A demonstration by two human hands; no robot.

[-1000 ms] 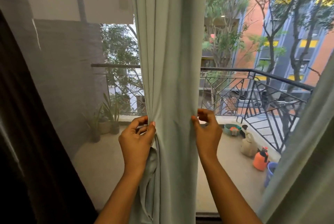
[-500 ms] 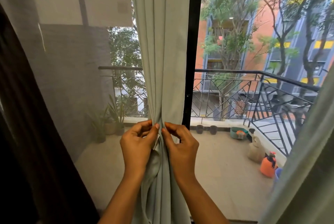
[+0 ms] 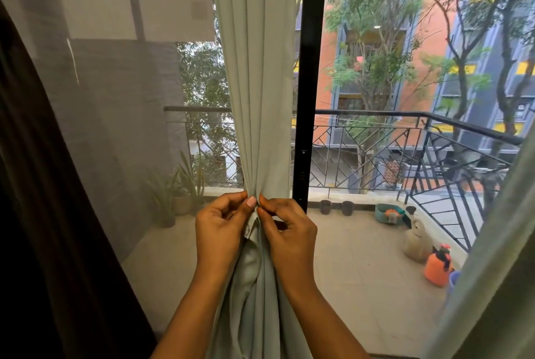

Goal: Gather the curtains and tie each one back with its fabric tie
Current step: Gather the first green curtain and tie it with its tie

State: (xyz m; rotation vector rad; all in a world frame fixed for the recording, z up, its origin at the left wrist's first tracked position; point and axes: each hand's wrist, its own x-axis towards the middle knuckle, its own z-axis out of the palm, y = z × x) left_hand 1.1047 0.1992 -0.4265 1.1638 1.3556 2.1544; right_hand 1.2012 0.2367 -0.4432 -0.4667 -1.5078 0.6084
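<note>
2 hands pinch the pale curtain (image 3: 257,115) at 1 spot: left hand (image 3: 221,228) and right hand (image 3: 289,235), fingertips nearly touching. its gathered folds hang vertically between them; no tie is visible.

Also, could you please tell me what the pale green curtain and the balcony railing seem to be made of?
The pale green curtain looks like matte woven fabric, since it gathers into soft folds. The balcony railing is probably dark painted metal, given its thin, rigid bars.
</note>
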